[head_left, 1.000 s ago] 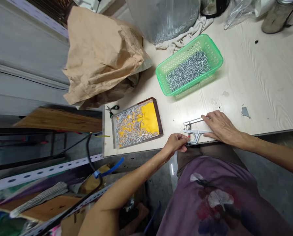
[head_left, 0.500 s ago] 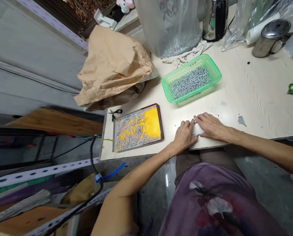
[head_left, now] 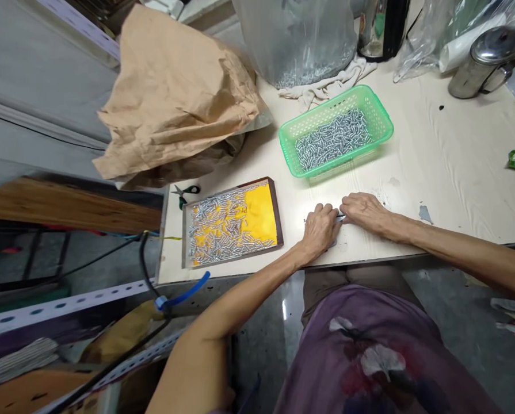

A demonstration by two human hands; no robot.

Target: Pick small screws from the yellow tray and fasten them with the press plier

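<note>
Near the front edge of the table, my left hand (head_left: 320,231) is closed with its fingers bent around one end of a thin, flat grey-white piece (head_left: 340,218). My right hand (head_left: 366,214) pinches the other end, close beside the left. Only a narrow sliver of the piece shows between the fingers, so its kind cannot be made out. To the left of my hands lies a shallow tray (head_left: 278,221) with a yellow bottom, partly covered by small silvery metal pins (head_left: 216,230). Beyond my hands stands a green plastic basket (head_left: 288,154) holding many similar pins.
Crumpled brown paper (head_left: 183,92) sits at the back left, with scissors (head_left: 187,192) by the tray's corner. A clear plastic bag (head_left: 296,40), a cloth (head_left: 326,89), a kettle (head_left: 384,29) and a lidded metal jug (head_left: 484,66) stand along the back.
The grey-white piece, seen flat and broad between my hands before, now shows only as a thin edge. Both hands have closed more tightly around it. The view has shifted slightly.
</note>
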